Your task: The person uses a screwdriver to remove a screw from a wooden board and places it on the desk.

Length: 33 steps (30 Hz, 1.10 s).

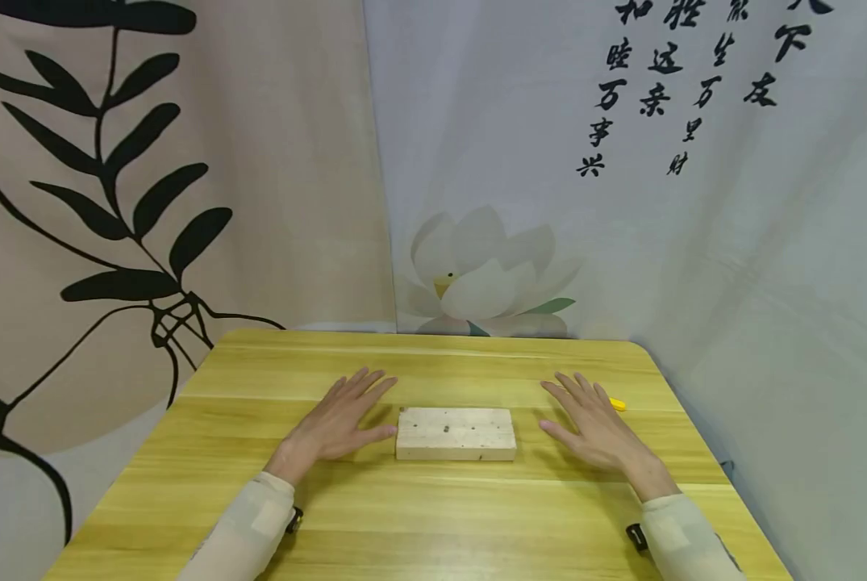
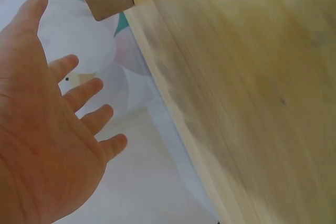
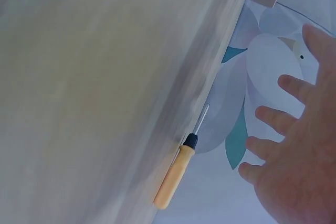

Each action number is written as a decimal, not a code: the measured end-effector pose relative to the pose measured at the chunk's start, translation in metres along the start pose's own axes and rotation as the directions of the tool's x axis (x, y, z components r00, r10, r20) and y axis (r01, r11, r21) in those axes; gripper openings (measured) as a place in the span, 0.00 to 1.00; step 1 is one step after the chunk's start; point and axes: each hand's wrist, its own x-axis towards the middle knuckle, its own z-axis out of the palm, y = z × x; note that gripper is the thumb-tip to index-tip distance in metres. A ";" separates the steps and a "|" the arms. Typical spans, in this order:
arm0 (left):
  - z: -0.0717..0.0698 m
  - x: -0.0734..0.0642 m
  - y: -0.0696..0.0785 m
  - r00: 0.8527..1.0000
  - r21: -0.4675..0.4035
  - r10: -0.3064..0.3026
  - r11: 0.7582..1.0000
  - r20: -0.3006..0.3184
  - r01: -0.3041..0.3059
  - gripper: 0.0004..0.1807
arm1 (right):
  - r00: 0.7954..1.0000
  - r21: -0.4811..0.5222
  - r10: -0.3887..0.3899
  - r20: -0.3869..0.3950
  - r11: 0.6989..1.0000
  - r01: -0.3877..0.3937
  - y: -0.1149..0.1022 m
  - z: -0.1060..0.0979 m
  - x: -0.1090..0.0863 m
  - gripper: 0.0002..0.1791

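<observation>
A pale wooden block (image 1: 456, 434) with several small dark holes in its top lies on the table between both hands. My left hand (image 1: 342, 415) is spread on the block's left side, its thumb tip close to the block's edge; nothing is in its palm (image 2: 47, 129). On the other side, my right hand (image 1: 585, 424) has its fingers spread and holds nothing. Beyond it lies a screwdriver (image 3: 177, 169) with a yellow-orange handle, a black collar and a thin metal shaft. In the head view the right hand hides most of it, leaving the yellow handle end showing.
The wooden table (image 1: 418, 524) has rounded far corners. Behind it hangs a cloth backdrop (image 1: 491, 161) with a printed lotus, dark leaves and black characters. Dark bands or devices (image 1: 637, 537) show at the wrists by the sleeves.
</observation>
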 end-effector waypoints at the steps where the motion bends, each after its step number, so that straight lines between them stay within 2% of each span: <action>1: 0.000 0.000 0.001 1.000 -0.008 0.000 1.000 0.006 0.000 0.49 | 1.000 -0.002 0.001 -0.001 1.000 -0.001 0.001 0.000 -0.001 0.41; 10: 0.006 0.006 0.014 0.998 -0.048 0.022 0.999 0.058 -0.019 0.51 | 1.000 -0.015 0.018 -0.003 1.000 -0.018 0.009 -0.007 -0.007 0.41; 22: 0.012 0.008 0.024 0.993 -0.131 0.024 0.991 0.119 -0.009 0.54 | 0.999 0.001 0.053 -0.011 0.999 -0.053 0.024 -0.009 -0.014 0.40; 33: 0.015 0.010 0.028 0.989 -0.170 0.006 0.985 0.148 0.020 0.54 | 0.994 0.058 0.107 0.038 0.992 -0.109 0.040 -0.017 -0.016 0.42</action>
